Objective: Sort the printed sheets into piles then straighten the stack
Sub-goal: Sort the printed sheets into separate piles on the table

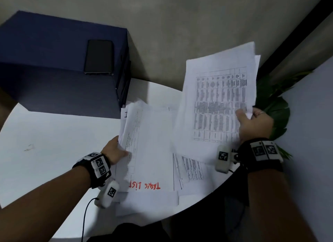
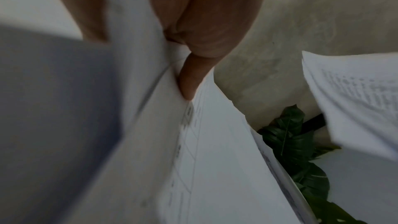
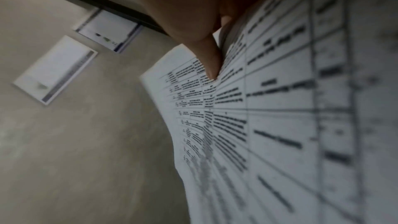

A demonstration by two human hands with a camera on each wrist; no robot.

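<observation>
Sorting is mid-way, I'd judge: the right hand (image 1: 254, 122) pinches a table-printed batch of sheets (image 1: 216, 104) lifted at right, the left hand (image 1: 115, 151) grips the loose pile's (image 1: 153, 151) left edge on the table (image 1: 54, 142), nothing squared up yet.

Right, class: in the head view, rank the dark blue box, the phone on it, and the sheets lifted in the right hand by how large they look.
1. dark blue box, largest.
2. lifted sheets, held by the right hand; they are raised toward the camera, so their true size is unsure.
3. phone, plainly smallest.
</observation>
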